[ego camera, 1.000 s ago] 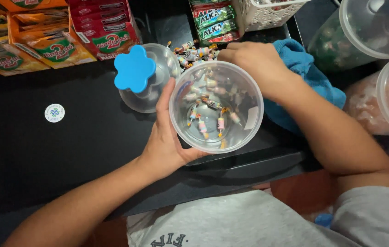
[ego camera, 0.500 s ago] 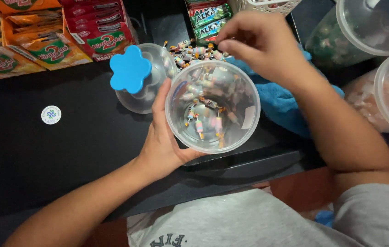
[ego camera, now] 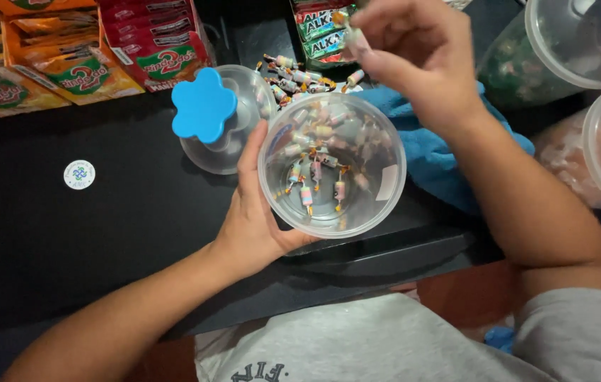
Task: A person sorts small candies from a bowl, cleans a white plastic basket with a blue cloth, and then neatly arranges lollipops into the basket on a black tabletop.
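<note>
My left hand (ego camera: 254,212) grips the side of a clear plastic jar (ego camera: 378,185) that is tilted toward me on the black counter (ego camera: 102,233). Several small wrapped candies (ego camera: 314,180) lie inside it. My right hand (ego camera: 413,49) is raised above and behind the jar's rim, fingers pinched on a few wrapped candies (ego camera: 348,32). A loose pile of the same candies (ego camera: 297,76) lies on the counter just behind the jar.
A clear lid with a blue flower-shaped knob (ego camera: 203,105) lies left of the jar. A blue cloth (ego camera: 435,152) sits under my right forearm. Orange and red snack boxes (ego camera: 81,56) stand at the back left, large clear jars (ego camera: 583,42) at the right.
My right hand has lifted from the candy pile behind the jar, now holding a few candies higher above the rim. More candies lie in the jar. My left hand stays put.
</note>
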